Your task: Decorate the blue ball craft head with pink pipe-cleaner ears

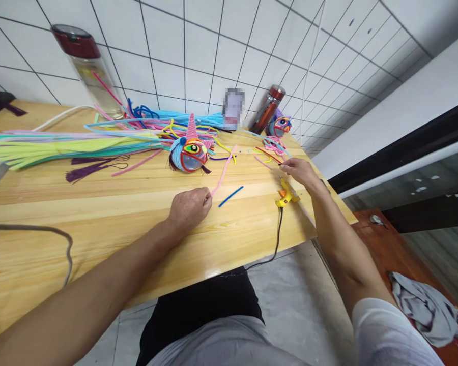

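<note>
My left hand (191,207) is closed around the lower end of a pink pipe cleaner (224,172), which sticks up and away from the fist. Beside that fist a short blue pipe cleaner (231,196) lies on the table. At the right, the fingers of my right hand (298,170) are pinched together at the end of a red pipe cleaner (269,154); what they grip is too small to make out. Just below that hand lies a yellow hot glue gun (286,195). A pipe-cleaner animal head (190,152) with a pink horn stands farther back, between my hands.
Bundles of yellow and green pipe cleaners (80,147) and purple tassels (91,169) lie at the left. Along the tiled wall stand a clear bottle (95,81), a phone-like object (233,109), a red-brown flask (267,109) and a second decorated head (278,125). A black cord (279,236) hangs off the front edge.
</note>
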Demonstrator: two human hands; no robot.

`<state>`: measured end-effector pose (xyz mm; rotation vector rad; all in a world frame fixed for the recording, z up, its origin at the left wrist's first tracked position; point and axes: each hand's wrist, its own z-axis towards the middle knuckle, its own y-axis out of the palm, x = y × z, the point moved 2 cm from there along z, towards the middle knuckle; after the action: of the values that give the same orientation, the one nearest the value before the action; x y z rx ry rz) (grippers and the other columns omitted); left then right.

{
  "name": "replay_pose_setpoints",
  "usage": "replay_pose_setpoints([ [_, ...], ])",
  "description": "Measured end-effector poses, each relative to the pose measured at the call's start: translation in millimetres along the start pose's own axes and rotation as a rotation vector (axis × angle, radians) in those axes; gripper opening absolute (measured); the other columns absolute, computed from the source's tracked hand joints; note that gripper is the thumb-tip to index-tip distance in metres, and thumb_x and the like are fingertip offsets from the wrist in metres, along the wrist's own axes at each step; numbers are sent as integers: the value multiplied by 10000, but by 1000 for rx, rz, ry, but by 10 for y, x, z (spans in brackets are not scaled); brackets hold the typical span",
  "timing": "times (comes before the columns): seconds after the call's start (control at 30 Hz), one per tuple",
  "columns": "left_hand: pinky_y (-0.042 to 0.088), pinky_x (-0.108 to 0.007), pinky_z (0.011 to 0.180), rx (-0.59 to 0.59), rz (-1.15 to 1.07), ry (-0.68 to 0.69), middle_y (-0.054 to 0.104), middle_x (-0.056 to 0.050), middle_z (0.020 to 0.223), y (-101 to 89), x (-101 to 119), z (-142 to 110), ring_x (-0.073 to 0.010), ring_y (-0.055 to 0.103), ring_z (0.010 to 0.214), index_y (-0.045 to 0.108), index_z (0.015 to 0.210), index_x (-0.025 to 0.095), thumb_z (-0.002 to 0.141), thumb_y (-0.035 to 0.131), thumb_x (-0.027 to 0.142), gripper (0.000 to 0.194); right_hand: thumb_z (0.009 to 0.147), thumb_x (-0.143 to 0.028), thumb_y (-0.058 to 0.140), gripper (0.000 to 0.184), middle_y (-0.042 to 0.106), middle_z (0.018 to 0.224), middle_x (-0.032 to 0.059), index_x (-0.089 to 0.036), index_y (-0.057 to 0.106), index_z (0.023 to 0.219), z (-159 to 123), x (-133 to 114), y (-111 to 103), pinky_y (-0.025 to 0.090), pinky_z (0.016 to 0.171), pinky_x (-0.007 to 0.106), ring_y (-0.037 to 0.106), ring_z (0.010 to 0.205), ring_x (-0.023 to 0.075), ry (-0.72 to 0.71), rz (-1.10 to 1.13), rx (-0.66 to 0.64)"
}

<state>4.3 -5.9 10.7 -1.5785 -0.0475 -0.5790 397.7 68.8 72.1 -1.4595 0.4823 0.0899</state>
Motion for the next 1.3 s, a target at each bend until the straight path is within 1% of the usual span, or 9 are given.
replay_pose_setpoints([
  [0.2,443,-314,692,61,-54,-41,814,-53,897,-18,-6,-3,-236,759,850,694,924,217,962,592,262,118,860,-330,761,142,734,727,4,-196,780,817,-273,-707,433,430,682,268,626,689,155,-157,234,-171],
  [0.37,451,-299,684,169,-219,-53,792,-28,834,-22,-47,-15,-194,707,731,668,915,224,933,596,271,88,893,-486,800,339,725,691,16,-184,723,759,-525,-1157,857,406,536,215,586,566,108,-102,592,-443],
  [0.5,436,-286,677,203,-299,30,753,-3,763,7,-37,-26,-174,675,686,668,911,223,904,623,259,58,882,-504,851,355,686,650,-8,-166,744,880,-594,-1400,958,368,434,192,518,467,79,66,972,-586],
  [0.57,429,-285,681,178,-294,74,737,3,742,23,-18,-31,-173,675,689,672,913,221,906,625,243,52,877,-460,877,328,623,594,-39,-161,743,891,-594,-1470,952,318,395,181,459,428,66,121,1115,-590],
  [0.67,424,-286,681,152,-266,95,738,1,751,35,-2,-37,-172,679,696,670,911,218,925,622,238,54,874,-378,881,266,558,557,-66,-160,731,845,-580,-1506,926,275,378,162,420,415,51,102,1130,-536],
  [0.87,439,-284,691,135,-306,122,703,25,752,43,-20,-36,-173,686,726,663,1065,220,974,640,321,138,874,-364,849,262,558,551,-66,-164,703,787,-476,-1468,888,289,391,166,423,422,49,66,1060,-460],
  [1.03,488,-311,746,151,-297,149,715,7,871,65,-50,-25,-184,693,764,668,1216,202,981,672,335,270,860,-310,833,181,709,724,-17,-175,733,927,-361,-1242,787,358,452,179,538,509,73,14,903,-285],
  [1.17,519,-310,773,211,-297,247,755,-33,1014,107,-63,-23,-175,694,786,697,1208,199,979,667,303,254,907,-363,733,201,772,836,16,-184,783,985,-398,-754,590,470,561,216,615,600,110,-72,459,-34],
  [1.3,542,-320,827,222,-273,301,778,-56,1048,145,-79,-21,-195,718,869,723,1117,200,994,645,297,175,927,-379,654,292,823,972,83,-162,810,1046,-479,-42,229,557,696,284,698,719,174,59,267,130],
])
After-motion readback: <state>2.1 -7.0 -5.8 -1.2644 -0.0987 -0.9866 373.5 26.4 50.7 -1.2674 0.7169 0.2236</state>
